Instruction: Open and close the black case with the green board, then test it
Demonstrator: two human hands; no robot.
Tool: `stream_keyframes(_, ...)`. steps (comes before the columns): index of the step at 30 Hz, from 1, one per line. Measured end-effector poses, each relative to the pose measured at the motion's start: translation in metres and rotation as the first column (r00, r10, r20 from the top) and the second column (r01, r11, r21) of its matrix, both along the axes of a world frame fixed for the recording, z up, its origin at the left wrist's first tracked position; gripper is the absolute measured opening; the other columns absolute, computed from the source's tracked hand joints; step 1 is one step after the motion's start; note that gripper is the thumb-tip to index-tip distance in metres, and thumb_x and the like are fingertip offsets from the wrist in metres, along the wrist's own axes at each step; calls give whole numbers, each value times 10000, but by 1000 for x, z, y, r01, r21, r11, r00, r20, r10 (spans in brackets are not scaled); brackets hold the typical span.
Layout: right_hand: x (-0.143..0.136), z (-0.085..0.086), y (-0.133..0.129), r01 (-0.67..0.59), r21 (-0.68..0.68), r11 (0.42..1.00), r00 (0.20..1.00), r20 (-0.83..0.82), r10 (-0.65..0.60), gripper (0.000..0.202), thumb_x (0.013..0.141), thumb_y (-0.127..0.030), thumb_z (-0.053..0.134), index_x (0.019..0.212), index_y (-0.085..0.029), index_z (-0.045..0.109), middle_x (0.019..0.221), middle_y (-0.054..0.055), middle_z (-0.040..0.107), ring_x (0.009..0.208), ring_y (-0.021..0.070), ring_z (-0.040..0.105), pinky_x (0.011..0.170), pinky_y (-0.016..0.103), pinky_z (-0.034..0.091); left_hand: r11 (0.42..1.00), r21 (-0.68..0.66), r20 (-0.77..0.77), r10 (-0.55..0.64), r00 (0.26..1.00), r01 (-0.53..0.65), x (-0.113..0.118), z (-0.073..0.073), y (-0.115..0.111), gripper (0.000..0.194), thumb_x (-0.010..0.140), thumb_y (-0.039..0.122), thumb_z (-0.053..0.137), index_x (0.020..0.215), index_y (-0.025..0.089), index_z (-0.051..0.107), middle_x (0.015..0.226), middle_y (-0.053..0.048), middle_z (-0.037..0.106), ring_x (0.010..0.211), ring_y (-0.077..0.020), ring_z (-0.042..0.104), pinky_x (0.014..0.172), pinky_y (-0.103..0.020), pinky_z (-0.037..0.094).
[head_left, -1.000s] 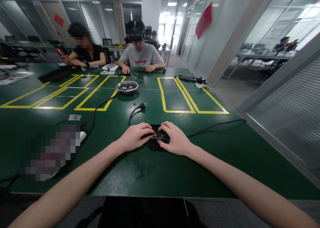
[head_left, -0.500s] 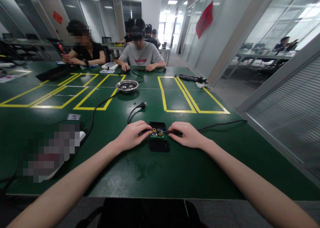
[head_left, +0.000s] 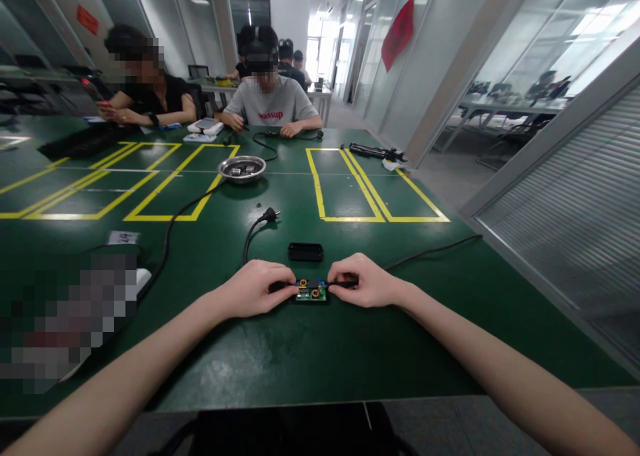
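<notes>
A small green circuit board with copper coils and coloured wires sits between my hands. It lies over or in the near black casing half, which is mostly hidden under it. My left hand is closed on the black cable at the board's left end. With thumb and fingers, my right hand pinches the other black cable at the right end. Just beyond the board lies the other black casing half, its hollow side showing. A power plug on a short black cord rests beyond my left hand.
A metal bowl holding small metal parts stands farther back. Yellow tape rectangles mark the green table. A black tool-like object lies back right. A blurred-out object is at left. Two people sit across the table.
Both hands have brought the circuit board and its cables toward me, off the far casing half and onto the near one. The view has shifted slightly.
</notes>
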State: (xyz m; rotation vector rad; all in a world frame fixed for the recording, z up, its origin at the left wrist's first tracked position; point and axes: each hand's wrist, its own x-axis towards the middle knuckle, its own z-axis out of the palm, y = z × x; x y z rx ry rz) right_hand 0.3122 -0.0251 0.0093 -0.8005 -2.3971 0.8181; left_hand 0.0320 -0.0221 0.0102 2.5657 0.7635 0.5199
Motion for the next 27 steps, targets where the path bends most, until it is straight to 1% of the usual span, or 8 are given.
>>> stream_keyframes(5,0,-1,2,43,112,993,996,79,-52,103,869,-249,647,784,-192,656,578,-52,513,504,97,433,545,233,331,1000,23,16,8,1000,-9,-2,3,1,134,945,242,594,915,177,706,813,-29,698,701,-144,642,645,-229,448)
stream_keyframes(7,1,-1,3,50,145,988,993,100,-65,80,871,-250,653,811,-197,659,593,-50,535,508,99,456,551,229,337,1000,20,12,19,1000,-19,-3,4,2,146,931,229,575,923,177,711,828,-34,691,718,-148,647,656,-233,459)
stream_keyframes(11,1,-3,5,74,186,980,994,63,-87,64,902,-265,644,887,-203,645,621,-54,551,506,98,471,560,225,358,999,-25,6,36,999,-36,-5,5,6,172,932,249,566,919,170,719,819,-25,673,636,-122,611,602,-223,440)
stream_keyframes(17,-2,-8,4,61,173,983,998,4,-63,66,915,-249,635,871,-201,624,636,-46,578,508,100,485,563,227,382,990,-132,79,62,995,-52,-6,3,9,152,893,245,610,873,159,733,741,-10,660,621,-112,574,582,-205,422)
stream_keyframes(21,-5,-9,2,62,146,987,998,3,-63,68,912,-246,639,867,-197,623,620,-51,572,502,98,478,567,227,387,954,-289,100,106,989,-73,-6,4,10,161,878,266,634,883,140,734,668,18,615,566,-90,504,544,-194,380)
stream_keyframes(23,-5,-9,1,61,127,990,998,14,-63,67,912,-243,637,865,-197,621,618,-52,570,502,97,473,567,226,386,933,-355,102,109,989,-66,-6,5,11,174,885,273,630,894,130,728,665,20,604,563,-89,500,540,-196,374)
stream_keyframes(25,-5,-9,1,62,116,991,997,27,-66,69,913,-242,634,861,-198,619,621,-50,568,507,98,471,564,225,379,930,-363,105,105,989,-60,-6,5,11,171,891,274,629,880,129,719,693,12,610,585,-95,505,548,-202,373)
stream_keyframes(27,-5,-9,1,57,119,991,997,47,-63,84,915,-244,630,845,-201,614,630,-46,567,517,102,474,563,226,370,944,-327,114,97,989,-55,-6,5,11,161,893,273,639,840,137,708,753,-4,623,631,-105,518,573,-209,383)
